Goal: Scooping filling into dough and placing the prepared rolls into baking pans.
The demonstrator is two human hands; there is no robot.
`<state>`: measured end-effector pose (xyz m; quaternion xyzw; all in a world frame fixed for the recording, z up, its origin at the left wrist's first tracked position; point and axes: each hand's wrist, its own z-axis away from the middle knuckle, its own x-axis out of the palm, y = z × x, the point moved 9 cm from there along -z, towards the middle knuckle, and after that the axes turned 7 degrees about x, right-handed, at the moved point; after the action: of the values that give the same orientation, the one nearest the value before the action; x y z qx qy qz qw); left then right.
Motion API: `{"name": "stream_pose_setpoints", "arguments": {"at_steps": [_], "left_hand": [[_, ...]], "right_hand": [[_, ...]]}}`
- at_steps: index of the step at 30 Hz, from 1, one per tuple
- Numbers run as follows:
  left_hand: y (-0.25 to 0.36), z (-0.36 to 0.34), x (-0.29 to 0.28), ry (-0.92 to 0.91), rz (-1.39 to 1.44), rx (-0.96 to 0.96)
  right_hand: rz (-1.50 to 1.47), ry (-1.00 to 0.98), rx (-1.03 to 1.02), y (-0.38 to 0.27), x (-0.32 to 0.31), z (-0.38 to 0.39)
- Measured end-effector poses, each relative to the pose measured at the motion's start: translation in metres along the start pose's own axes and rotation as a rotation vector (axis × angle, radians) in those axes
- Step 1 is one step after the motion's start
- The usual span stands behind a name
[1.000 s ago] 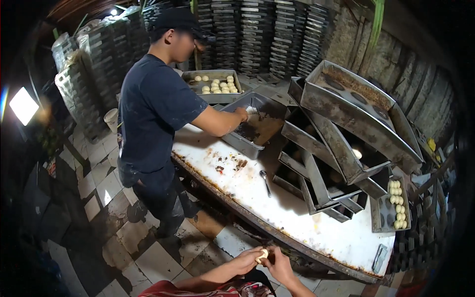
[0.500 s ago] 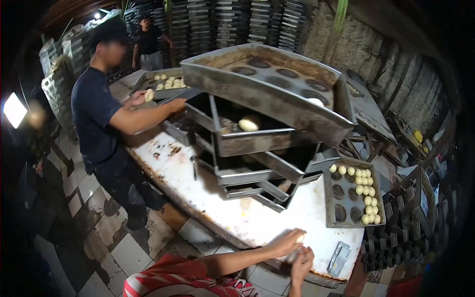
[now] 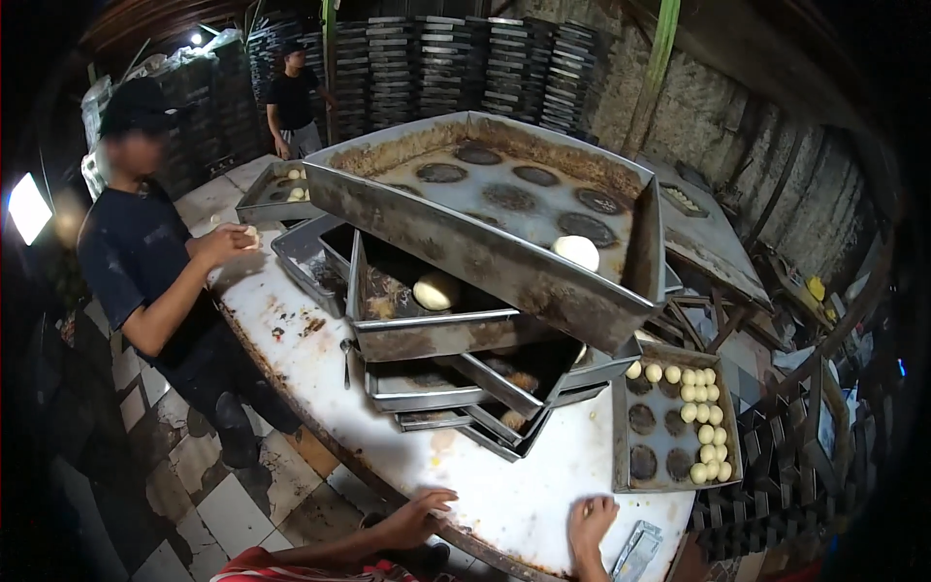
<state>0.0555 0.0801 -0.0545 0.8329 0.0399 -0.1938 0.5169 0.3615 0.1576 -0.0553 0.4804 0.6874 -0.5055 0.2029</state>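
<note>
My left hand (image 3: 420, 512) is at the table's front edge, fingers loosely bent and apart, with no dough visible in it. To its right, my right hand (image 3: 588, 525) has curled fingers over the white tabletop (image 3: 524, 485); whether it holds anything is hidden. Beside it lies a grey metal rectangular object (image 3: 636, 551). Behind my right hand, a tray (image 3: 659, 485) holds several pale dough balls (image 3: 707, 434) along two sides. Further back, crisscrossed metal trays (image 3: 436, 223) are stacked, a large dough ball (image 3: 575, 254) in the top one and another (image 3: 436, 290) lower down.
A co-worker in dark clothing (image 3: 136, 272) stands at the table's left, hands at something pale. A second person (image 3: 296, 102) stands behind. A spoon (image 3: 346, 363) lies left of the stack; a smaller tray (image 3: 262, 210) with dough sits beyond. Tall tray stacks (image 3: 436, 68) line the back.
My hands have separated; the dough seen between them earlier no longer shows. The co-worker's hands have moved away from the trays toward the body. The view has shifted toward the stack.
</note>
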Motion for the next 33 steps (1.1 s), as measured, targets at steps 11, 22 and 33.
{"name": "stream_pose_setpoints", "arguments": {"at_steps": [11, 22, 33], "left_hand": [[-0.021, -0.018, -0.026, -0.698, 0.603, -0.233], [0.011, -0.035, -0.111, -1.113, 0.898, -0.258], [-0.115, 0.046, -0.051, -1.122, 1.035, -0.546]], "right_hand": [[0.527, -0.048, 0.190, -0.040, 0.010, 0.045], [-0.507, 0.137, -0.213, -0.469, -0.234, -0.154], [-0.098, -0.230, -0.520, -0.541, -0.132, -0.280]]}}
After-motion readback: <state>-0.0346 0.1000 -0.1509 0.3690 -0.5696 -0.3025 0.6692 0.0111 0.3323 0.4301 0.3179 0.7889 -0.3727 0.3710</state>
